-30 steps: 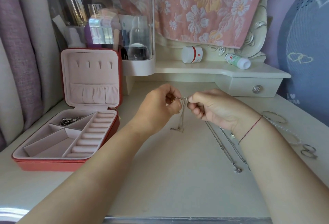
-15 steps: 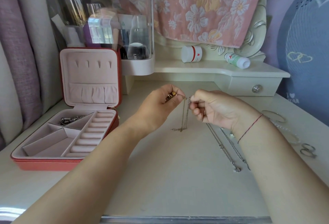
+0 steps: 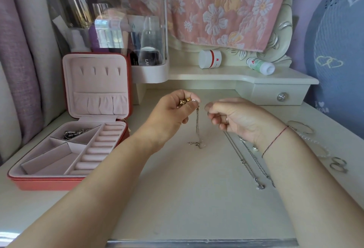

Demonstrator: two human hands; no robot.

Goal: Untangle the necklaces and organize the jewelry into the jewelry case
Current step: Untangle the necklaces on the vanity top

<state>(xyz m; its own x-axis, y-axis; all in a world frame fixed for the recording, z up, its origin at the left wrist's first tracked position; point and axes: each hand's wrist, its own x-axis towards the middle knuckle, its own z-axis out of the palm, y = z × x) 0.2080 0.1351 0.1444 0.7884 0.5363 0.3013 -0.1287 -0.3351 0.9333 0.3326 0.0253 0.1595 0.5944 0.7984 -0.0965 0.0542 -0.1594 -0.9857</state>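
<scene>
Shiny metal necklace (image 3: pixel 197 124), matt pink velvety jewelry case (image 3: pixel 84 145) lining

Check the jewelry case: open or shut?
Open. The jewelry case has its lid standing upright at the back, compartments exposed; silver pieces lie in the rear one.

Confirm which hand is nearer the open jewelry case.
Left. The left hand, pinching a hanging chain, is just to the right of the jewelry case; the right hand sits farther right, beyond the chain.
</scene>
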